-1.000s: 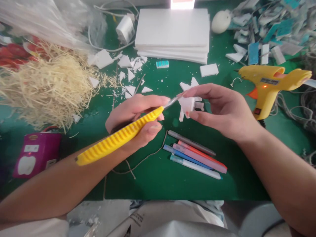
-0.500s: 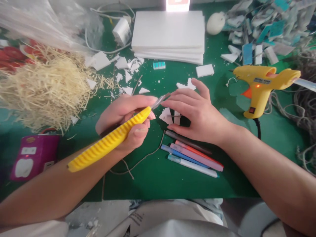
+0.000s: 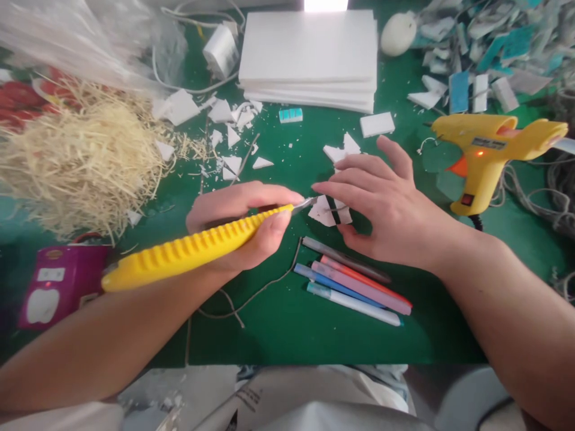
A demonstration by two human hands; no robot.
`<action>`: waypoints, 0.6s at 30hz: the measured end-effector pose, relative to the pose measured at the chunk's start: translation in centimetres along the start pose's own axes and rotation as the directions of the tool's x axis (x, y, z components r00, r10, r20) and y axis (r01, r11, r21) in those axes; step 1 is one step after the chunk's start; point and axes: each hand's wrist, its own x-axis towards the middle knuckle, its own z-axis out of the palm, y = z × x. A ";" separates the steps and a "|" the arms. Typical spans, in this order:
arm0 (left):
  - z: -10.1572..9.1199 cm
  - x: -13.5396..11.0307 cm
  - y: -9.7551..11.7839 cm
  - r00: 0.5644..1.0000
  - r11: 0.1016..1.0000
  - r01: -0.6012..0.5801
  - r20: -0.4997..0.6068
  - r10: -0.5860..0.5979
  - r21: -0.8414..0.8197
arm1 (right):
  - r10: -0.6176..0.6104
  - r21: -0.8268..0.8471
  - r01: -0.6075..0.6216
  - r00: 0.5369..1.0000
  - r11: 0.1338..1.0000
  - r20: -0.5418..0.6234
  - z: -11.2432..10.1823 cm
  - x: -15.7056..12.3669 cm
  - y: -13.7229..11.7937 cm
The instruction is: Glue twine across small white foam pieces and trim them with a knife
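A yellow utility knife [image 3: 202,242] lies in my left hand [image 3: 251,209], whose thumb and fingers are closed around its front end. The metal blade points right, its tip close to my right index fingertip. My right hand [image 3: 381,203] is spread over the table, palm down, with thumb and fingers apart. Between its thumb and index finger is a torn white foam piece [image 3: 321,212], with a dark stripe and a thin strand across it. Whether the right fingertips press on the foam, I cannot tell. More white foam scraps [image 3: 344,148] sit just beyond that hand.
Several markers [image 3: 359,281] lie below my right hand. A yellow glue gun [image 3: 485,149] with a lit orange light stands at right. White foam sheets [image 3: 308,48] are stacked at the back. Straw [image 3: 85,161] and a purple power box [image 3: 63,287] are at left; a string [image 3: 265,287] crosses the front.
Both hands have shifted to the right. The knife now lies at a flatter angle, and the foam piece between my right thumb and index finger has moved right and shows more.
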 end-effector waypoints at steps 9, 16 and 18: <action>-0.4 1.3 0.7 0.975 0.985 -0.124 0.197 0.099 0.123 | 0.033 0.111 -0.032 0.999 0.993 -0.006 0.9 0.1 0.1; -0.3 1.4 0.3 0.961 0.981 -0.140 0.258 0.103 0.131 | 0.002 0.100 0.000 1.000 0.995 -0.019 1.0 0.4 -0.1; -0.1 1.5 0.3 0.959 0.981 -0.152 0.259 0.118 0.118 | -0.001 0.102 0.003 1.000 0.995 -0.016 1.0 0.4 0.0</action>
